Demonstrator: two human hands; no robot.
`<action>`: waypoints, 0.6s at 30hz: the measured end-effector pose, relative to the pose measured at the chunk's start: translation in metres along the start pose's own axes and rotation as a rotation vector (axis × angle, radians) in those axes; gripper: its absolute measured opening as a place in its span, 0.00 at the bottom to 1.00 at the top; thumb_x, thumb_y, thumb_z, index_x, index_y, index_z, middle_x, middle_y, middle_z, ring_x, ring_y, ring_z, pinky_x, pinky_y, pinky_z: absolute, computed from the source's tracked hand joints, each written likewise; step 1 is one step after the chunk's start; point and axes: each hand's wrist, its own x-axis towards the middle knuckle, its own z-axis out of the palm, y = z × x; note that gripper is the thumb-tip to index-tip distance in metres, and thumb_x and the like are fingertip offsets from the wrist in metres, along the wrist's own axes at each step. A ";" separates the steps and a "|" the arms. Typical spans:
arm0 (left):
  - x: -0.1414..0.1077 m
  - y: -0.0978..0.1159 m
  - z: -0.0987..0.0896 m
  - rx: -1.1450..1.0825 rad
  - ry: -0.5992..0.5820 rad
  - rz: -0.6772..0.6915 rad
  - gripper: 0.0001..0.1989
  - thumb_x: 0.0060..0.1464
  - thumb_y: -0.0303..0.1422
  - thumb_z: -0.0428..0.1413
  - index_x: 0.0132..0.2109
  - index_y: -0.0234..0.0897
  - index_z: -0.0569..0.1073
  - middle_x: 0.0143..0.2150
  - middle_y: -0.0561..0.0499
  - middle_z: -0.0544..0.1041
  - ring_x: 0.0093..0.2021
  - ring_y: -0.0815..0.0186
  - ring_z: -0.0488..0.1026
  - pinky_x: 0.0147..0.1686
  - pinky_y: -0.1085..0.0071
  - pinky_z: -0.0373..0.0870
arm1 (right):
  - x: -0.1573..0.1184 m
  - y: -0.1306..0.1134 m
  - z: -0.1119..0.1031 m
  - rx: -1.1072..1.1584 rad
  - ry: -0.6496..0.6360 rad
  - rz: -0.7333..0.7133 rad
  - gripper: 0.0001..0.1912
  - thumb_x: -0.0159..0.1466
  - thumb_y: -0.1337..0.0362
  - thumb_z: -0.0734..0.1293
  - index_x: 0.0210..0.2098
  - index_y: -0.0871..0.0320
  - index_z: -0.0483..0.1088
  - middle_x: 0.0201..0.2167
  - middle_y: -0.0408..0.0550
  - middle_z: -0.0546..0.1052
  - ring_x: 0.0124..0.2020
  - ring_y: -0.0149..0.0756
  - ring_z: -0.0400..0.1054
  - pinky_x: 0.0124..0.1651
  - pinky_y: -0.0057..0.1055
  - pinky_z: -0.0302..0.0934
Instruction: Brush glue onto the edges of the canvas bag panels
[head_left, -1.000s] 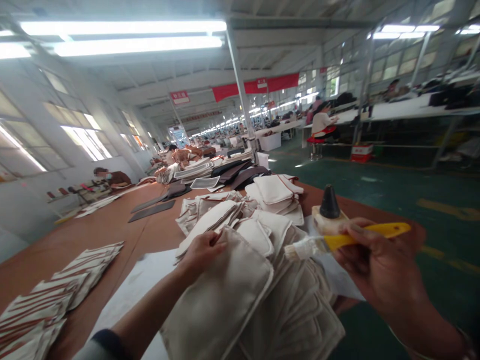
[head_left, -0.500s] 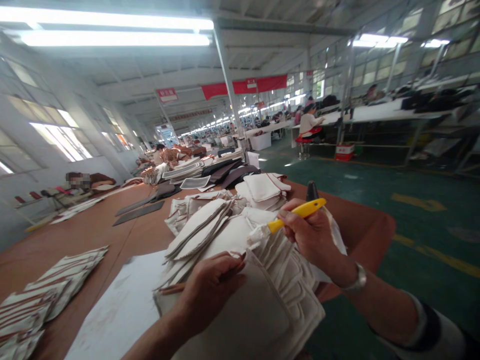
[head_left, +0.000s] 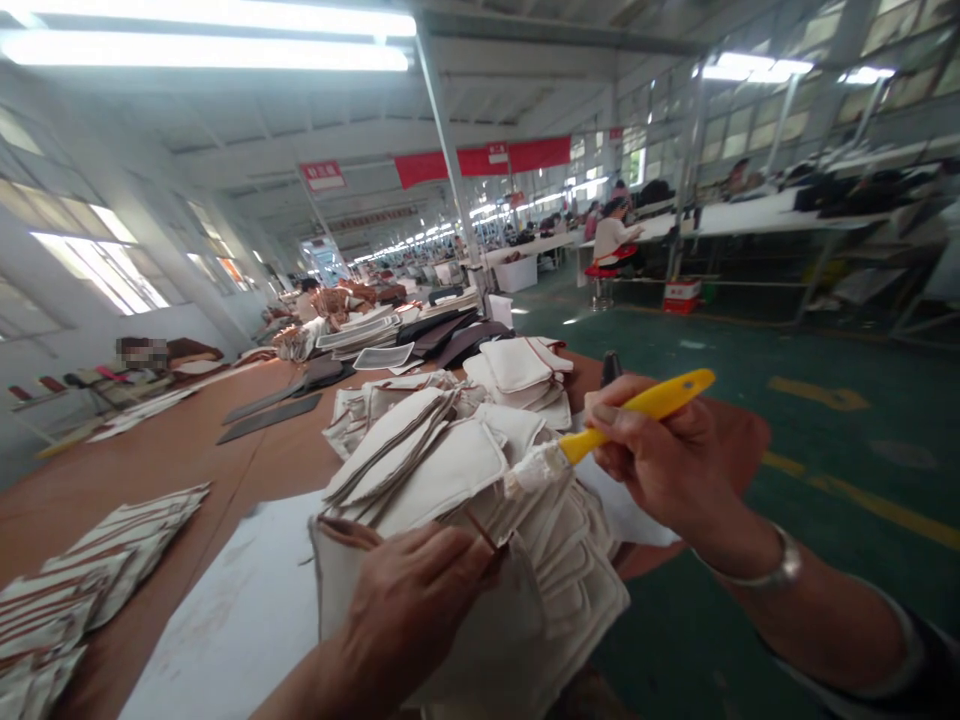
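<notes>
My right hand (head_left: 667,450) grips a yellow-handled brush (head_left: 637,412), its bristles coated in white and tilted down to the left. Those bristles are just above the fanned stack of cream fabric pieces (head_left: 570,560). Low in the middle, my left hand (head_left: 420,600) is closed on the top edge of a cream fabric piece (head_left: 495,640) with brown trim at its edge. More cream pieces (head_left: 442,470) lie in a layered pile behind my left hand.
The brown table (head_left: 270,450) bears a white sheet (head_left: 232,600), striped pieces (head_left: 97,570) at left and dark pieces (head_left: 274,418). A black object (head_left: 611,368) stands behind my right hand. A person (head_left: 611,240) sits in the background.
My right hand and the brush have moved right and a little nearer. My left hand has turned palm down over the fabric edge, and the held piece's upper left corner has risen.
</notes>
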 end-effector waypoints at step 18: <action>-0.016 0.012 -0.021 0.261 0.089 0.247 0.10 0.66 0.24 0.48 0.45 0.30 0.75 0.30 0.51 0.77 0.25 0.67 0.65 0.24 0.65 0.55 | -0.025 -0.034 0.001 -0.306 -0.438 0.043 0.07 0.69 0.62 0.67 0.35 0.57 0.72 0.24 0.43 0.67 0.24 0.28 0.61 0.25 0.23 0.57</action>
